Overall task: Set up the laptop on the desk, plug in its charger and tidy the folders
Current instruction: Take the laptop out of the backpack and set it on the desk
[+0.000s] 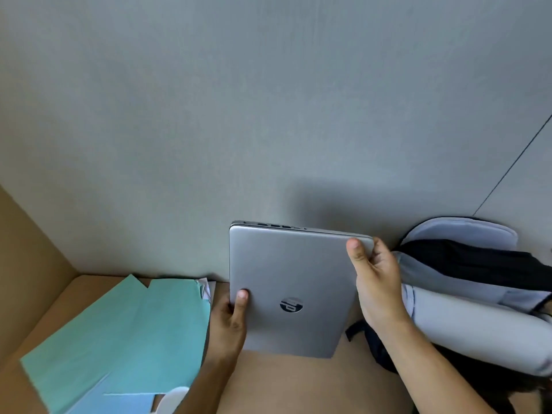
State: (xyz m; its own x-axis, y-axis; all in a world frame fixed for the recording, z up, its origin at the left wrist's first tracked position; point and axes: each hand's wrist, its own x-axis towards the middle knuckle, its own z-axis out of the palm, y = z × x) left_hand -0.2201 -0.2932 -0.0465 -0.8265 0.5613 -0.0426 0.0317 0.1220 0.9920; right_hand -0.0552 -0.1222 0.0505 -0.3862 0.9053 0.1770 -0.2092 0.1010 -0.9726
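Note:
A closed silver laptop (294, 282) is held tilted above the brown desk (298, 386), lid facing me, its port edge toward the wall. My left hand (231, 319) grips its left edge with the thumb on the lid. At the far right corner my right hand (376, 282) clamps the lid between thumb and fingers. Teal folders (125, 333) lie spread on the desk to the left, with a light blue folder (119, 404) at the bottom edge. No charger is in view.
An open light grey backpack (466, 294) with a dark lining lies on the desk at right, against the grey wall (268, 115). A brown side panel (27, 258) bounds the desk at left. A white object (174, 397) pokes out near the folders.

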